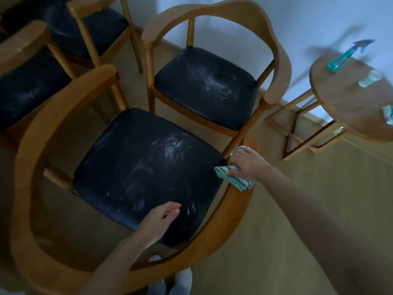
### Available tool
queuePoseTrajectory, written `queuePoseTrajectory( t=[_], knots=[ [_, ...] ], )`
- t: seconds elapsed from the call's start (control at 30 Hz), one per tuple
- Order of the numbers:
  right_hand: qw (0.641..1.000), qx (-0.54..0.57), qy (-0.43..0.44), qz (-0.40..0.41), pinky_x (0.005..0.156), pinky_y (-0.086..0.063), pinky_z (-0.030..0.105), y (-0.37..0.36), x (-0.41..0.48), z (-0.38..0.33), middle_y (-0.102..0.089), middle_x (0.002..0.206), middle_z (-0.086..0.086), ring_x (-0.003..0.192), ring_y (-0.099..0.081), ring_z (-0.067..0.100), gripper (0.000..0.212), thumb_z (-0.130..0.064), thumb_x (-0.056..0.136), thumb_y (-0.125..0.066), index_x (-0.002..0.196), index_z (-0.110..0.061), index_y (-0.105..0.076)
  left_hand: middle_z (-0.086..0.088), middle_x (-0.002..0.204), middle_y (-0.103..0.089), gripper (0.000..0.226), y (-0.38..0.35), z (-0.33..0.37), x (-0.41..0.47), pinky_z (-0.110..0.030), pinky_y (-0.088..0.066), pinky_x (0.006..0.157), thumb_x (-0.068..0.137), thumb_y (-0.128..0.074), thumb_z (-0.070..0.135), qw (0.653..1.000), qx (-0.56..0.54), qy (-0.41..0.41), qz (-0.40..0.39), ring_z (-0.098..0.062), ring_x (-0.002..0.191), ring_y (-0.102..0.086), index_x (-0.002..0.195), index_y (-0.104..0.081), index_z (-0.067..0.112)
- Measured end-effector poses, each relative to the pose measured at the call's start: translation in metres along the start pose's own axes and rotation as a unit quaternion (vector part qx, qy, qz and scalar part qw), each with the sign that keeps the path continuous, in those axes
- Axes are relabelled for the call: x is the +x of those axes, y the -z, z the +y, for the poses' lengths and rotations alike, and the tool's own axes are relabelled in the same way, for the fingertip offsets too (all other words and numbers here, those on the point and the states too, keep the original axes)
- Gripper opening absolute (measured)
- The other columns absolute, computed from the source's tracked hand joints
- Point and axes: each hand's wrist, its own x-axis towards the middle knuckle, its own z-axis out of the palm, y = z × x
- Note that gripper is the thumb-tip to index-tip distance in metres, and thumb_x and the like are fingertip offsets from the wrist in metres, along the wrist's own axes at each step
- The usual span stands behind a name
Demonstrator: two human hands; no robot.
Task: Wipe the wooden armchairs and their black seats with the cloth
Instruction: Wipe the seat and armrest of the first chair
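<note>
Two bare hands are at the nearest of four wooden armchairs. The right hand point(247, 165) lies flat with fingers fairly straight, pressing a green-and-white zigzag cloth point(240, 184) onto the right armrest of the near armchair point(29, 167), close to that armrest's far end. Folds of the cloth spill out from under the palm on the near side and toward the seat. The left hand point(161, 218) hovers released over the near edge of the black seat point(138, 158), fingers loosely curled and holding nothing. White dusty smears streak the middle and near part of that seat. Just beyond it stands a second armchair point(278, 67), its own dark seat point(191, 92) also marked with pale streaks. Two further chairs point(27, 45) are crowded together at far left, their seats dull with dust. At right, well apart from the chairs, a small round wooden worktop point(344, 103) carries a teal spray bottle point(340, 59) lying tilted near its far edge, and pale folded items too blurred to identify. Tan floor point(287, 231) runs beneath everything, and grey-clad feet point(182, 281) show at the near edge.
</note>
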Motion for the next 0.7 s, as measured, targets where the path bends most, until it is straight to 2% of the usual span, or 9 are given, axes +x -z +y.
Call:
queuePoseTrajectory(
  t=[0.07, 0.13, 0.23, 0.3, 0.37, 0.47, 0.5, 0.6, 0.7],
  knots=[
    [1.0, -0.004, -0.018, -0.011, 0.116, 0.0, 0.038, -0.003, 0.001, -0.002, -0.043, 0.142, 0.002, 0.14, -0.025, 0.018, 0.059, -0.06, 0.094, -0.027, 0.13, -0.019, -0.047, 0.01, 0.117, -0.058, 0.026, 0.001, -0.008, -0.001, -0.019, -0.039, 0.095, 0.098, -0.045, 0.027, 1.0, -0.006, 0.012, -0.001, -0.005, 0.115, -0.052, 0.123, -0.053, 0.026],
    [1.0, -0.005, -0.015, 0.001, 0.116, 0.0, 0.041, -0.009, -0.006, -0.014, -0.045, 0.141, 0.002, 0.139, -0.026, 0.02, 0.063, -0.063, 0.093, -0.023, 0.131, -0.019, -0.048, 0.008, 0.118, -0.058, 0.022, 0.0, -0.012, -0.003, -0.02, -0.039, 0.096, 0.098, -0.045, 0.027, 1.0, -0.012, 0.02, 0.002, -0.007, 0.115, -0.052, 0.119, -0.053, 0.028],
    [1.0, 0.017, 0.015, 0.013, 0.116, -0.005, 0.041, -0.022, -0.026, -0.044, -0.052, 0.131, 0.0, 0.131, -0.037, 0.02, 0.059, -0.06, 0.095, -0.021, 0.127, -0.021, -0.051, 0.008, 0.116, -0.059, 0.018, -0.002, -0.014, -0.008, -0.022, -0.039, 0.097, 0.098, -0.046, 0.027, 1.0, -0.017, 0.023, 0.009, -0.007, 0.114, -0.053, 0.114, -0.053, 0.031],
    [0.998, 0.045, 0.05, 0.012, 0.111, -0.014, 0.04, -0.031, -0.039, -0.072, -0.057, 0.122, -0.002, 0.122, -0.045, 0.02, 0.061, -0.059, 0.094, -0.015, 0.122, -0.022, -0.054, 0.008, 0.115, -0.059, 0.018, -0.002, -0.013, -0.014, -0.021, -0.039, 0.095, 0.098, -0.046, 0.027, 0.999, -0.02, 0.026, 0.015, -0.006, 0.112, -0.053, 0.114, -0.053, 0.031],
    [0.993, 0.068, 0.094, 0.01, 0.104, -0.022, 0.038, -0.036, -0.052, -0.106, -0.059, 0.117, -0.001, 0.114, -0.049, 0.021, 0.076, -0.062, 0.087, 0.0, 0.12, -0.021, -0.055, 0.006, 0.115, -0.059, 0.017, -0.002, -0.013, -0.02, -0.02, -0.039, 0.092, 0.098, -0.046, 0.025, 0.999, -0.032, 0.028, 0.023, -0.008, 0.112, -0.053, 0.113, -0.052, 0.03],
    [0.988, 0.072, 0.137, -0.006, 0.098, -0.026, 0.036, -0.036, -0.059, -0.13, -0.059, 0.119, 0.0, 0.112, -0.049, 0.021, 0.098, -0.069, 0.079, 0.018, 0.124, -0.019, -0.053, 0.003, 0.115, -0.059, 0.016, 0.002, -0.015, -0.029, -0.018, -0.039, 0.089, 0.098, -0.047, 0.024, 0.997, -0.052, 0.036, 0.039, -0.011, 0.113, -0.053, 0.113, -0.051, 0.029],
    [0.987, 0.071, 0.144, -0.007, 0.096, -0.027, 0.035, -0.034, -0.059, -0.125, -0.059, 0.118, 0.0, 0.111, -0.05, 0.02, 0.095, -0.07, 0.079, 0.015, 0.122, -0.019, -0.053, 0.003, 0.116, -0.059, 0.017, 0.003, -0.016, -0.032, -0.019, -0.039, 0.089, 0.098, -0.047, 0.024, 0.997, -0.053, 0.043, 0.042, -0.01, 0.113, -0.053, 0.113, -0.051, 0.028],
    [0.993, 0.04, 0.112, -0.015, 0.098, -0.029, 0.035, -0.027, -0.039, -0.085, -0.06, 0.115, -0.003, 0.109, -0.052, 0.017, 0.059, -0.055, 0.097, -0.011, 0.116, -0.022, -0.056, 0.007, 0.118, -0.057, 0.023, 0.005, -0.021, -0.043, -0.017, -0.039, 0.088, 0.097, -0.046, 0.03, 0.997, -0.03, 0.059, 0.043, -0.009, 0.115, -0.052, 0.12, -0.051, 0.029],
    [0.999, -0.023, 0.039, -0.018, 0.103, -0.027, 0.035, -0.014, -0.017, -0.049, -0.06, 0.116, -0.003, 0.113, -0.052, 0.017, 0.054, -0.049, 0.1, -0.014, 0.117, -0.022, -0.057, 0.01, 0.118, -0.054, 0.031, 0.003, -0.021, -0.057, -0.018, -0.039, 0.09, 0.098, -0.044, 0.033, 0.997, 0.0, 0.072, 0.041, -0.006, 0.113, -0.05, 0.127, -0.049, 0.026]
  ],
)
